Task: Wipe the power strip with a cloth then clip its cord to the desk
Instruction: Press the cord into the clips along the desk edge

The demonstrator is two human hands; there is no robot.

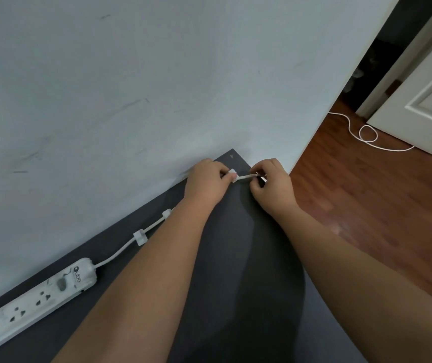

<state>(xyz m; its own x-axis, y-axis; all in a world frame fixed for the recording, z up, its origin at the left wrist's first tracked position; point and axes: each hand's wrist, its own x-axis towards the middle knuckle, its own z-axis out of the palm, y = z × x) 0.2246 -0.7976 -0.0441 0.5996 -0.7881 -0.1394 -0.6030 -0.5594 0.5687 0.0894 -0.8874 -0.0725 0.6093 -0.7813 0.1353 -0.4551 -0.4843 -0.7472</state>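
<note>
A white power strip (34,297) lies along the wall on the dark grey desk (235,271) at the lower left. Its white cord (120,251) runs up and right through two white clips (139,237) (166,213), then passes behind my left forearm. At the desk's far corner my left hand (207,183) pinches a small white clip (233,175) with the cord in it. My right hand (272,187) grips the cord (247,176) just to the right of that clip. No cloth is in view.
A pale wall (131,87) borders the desk's far edge. Right of the desk is a wooden floor (366,192), where the rest of the white cord (366,134) lies looped near a white door (429,82).
</note>
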